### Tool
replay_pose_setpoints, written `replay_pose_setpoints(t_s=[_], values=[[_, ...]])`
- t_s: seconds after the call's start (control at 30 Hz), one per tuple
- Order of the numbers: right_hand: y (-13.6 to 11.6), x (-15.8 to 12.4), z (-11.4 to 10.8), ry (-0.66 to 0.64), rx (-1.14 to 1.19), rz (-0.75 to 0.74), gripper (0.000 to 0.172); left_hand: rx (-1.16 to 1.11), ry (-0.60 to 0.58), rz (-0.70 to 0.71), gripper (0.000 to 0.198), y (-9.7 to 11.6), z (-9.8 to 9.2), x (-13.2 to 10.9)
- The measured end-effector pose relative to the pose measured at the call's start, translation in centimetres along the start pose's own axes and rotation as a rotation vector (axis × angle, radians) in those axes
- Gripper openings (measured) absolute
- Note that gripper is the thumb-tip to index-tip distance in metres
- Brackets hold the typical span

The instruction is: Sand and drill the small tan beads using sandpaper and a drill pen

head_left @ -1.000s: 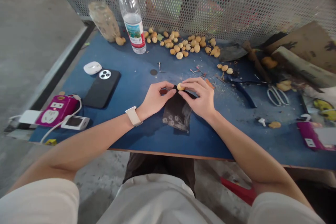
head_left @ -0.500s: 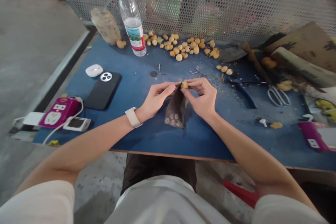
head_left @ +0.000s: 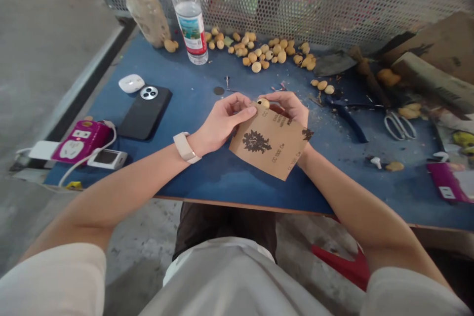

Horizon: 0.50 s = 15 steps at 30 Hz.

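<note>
My left hand pinches the top edge of a sheet of sandpaper between thumb and fingers. The sheet's brown printed back faces up, lettered "CC 1000 Cw". Just beyond that edge a small pale-yellow gourd shows, with a dark hole in its end. My right hand has its fingers curled around the gourd from the right. The sandpaper hides the right thumb and palm and the lower part of the gourd.
Many small gourds lie along the perforated metal screen, beside a water bottle. A phone and a purple power strip are at left. Pliers, scissors and torn sandpaper lie at right.
The sandpaper, before folded and hanging grey side out, now lies spread with its brown back up over my right hand. The gourd's dark hole has come into view.
</note>
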State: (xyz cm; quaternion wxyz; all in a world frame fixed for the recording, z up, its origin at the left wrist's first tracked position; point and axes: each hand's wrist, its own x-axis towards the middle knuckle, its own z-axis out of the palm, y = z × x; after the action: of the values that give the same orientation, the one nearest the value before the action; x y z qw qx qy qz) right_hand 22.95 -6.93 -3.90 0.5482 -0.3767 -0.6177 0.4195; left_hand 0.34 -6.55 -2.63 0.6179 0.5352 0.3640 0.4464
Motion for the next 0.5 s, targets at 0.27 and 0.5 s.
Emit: replay_pose_setpoints(t_s=[0.27, 0.5], values=[[0.6, 0.6, -0.6, -0.118, 0.061, 0.107, 0.067, -0.018, -0.082, -0.07, 0.069, 1.2, -0.8, 0.0], [0.1, 0.3, -0.5, -0.18, 0.135, 0.163, 0.063, 0.045, -0.278, -0.192, 0.054, 2.9, -1.9, -0.2]])
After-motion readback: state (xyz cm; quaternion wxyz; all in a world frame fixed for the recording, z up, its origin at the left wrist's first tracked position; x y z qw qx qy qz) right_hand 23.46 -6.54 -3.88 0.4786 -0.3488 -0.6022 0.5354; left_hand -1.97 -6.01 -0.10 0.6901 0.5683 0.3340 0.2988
